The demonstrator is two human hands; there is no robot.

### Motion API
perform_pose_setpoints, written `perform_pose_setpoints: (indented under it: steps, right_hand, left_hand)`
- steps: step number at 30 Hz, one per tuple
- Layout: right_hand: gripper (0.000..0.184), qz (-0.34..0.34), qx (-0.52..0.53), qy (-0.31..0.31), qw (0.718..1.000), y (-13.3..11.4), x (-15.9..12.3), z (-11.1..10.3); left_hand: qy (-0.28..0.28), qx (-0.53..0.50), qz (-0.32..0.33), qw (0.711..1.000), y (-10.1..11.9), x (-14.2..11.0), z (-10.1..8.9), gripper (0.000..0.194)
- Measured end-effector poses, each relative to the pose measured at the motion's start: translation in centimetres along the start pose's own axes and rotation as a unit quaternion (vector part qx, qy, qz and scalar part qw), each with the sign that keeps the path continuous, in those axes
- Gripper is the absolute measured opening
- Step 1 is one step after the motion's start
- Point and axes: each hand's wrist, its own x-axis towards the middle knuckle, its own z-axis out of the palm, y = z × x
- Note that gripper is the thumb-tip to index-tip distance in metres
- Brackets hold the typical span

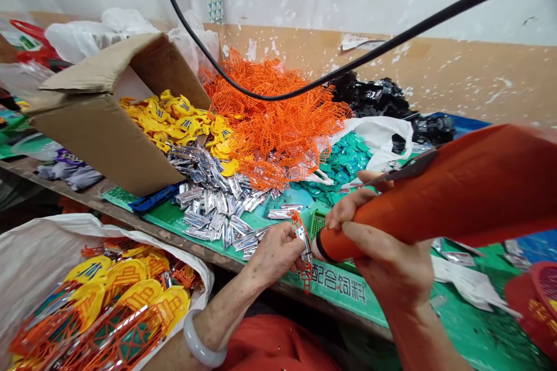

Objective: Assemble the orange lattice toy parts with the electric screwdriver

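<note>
My left hand (278,252) is closed in a pinch on a small orange plastic lattice part (306,278) with a silver piece (302,235) on it. Wrapped round a thick orange electric screwdriver (404,203), my right hand (383,249) points it left and down. The tool's pale nose meets, or nearly meets, the part; its bit is hidden. Just left of my left hand lies a spread of silver plastic pieces (221,208). Behind the screwdriver tip, a green basket (318,221) shows in part.
A cardboard box (104,139) on its side spills yellow parts (183,119). Orange lattices (274,116), green pieces (348,159) and black parts (374,95) are heaped behind. A black cable (278,95) hangs across the view. Assembled pieces fill a white sack (47,232) at lower left.
</note>
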Motion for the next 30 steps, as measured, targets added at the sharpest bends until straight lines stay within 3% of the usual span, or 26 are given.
perform_pose_setpoints:
  steps: [3, 8, 23, 26, 30]
  right_hand:
    - [0.024, -0.010, -0.005, -0.017, 1.000, 0.1, -0.3, -0.1]
    - [0.047, -0.023, 0.007, -0.019, 1.000, 0.4, -0.8, 0.0]
    - [0.044, -0.031, 0.014, 0.006, 0.999, 0.7, -1.2, 0.5]
    - [0.040, -0.037, 0.050, 0.035, 0.997, -0.4, -0.4, 0.4]
    - [0.039, -0.062, 0.078, 0.128, 0.987, -1.7, 1.4, -1.0]
  left_hand:
    - [0.008, -0.012, -0.003, 1.000, -0.3, 0.1, 0.3, 0.004]
    - [0.019, -0.029, -0.002, 0.999, -0.8, 0.0, 0.6, 0.006]
    - [0.024, -0.093, 0.007, 0.995, -1.3, -0.1, 1.0, 0.009]
    - [0.008, -0.108, 0.012, 0.994, -1.2, -0.3, 0.0, 0.010]
    - [-0.023, -0.155, 0.012, 0.988, -1.2, -0.5, -1.9, 0.018]
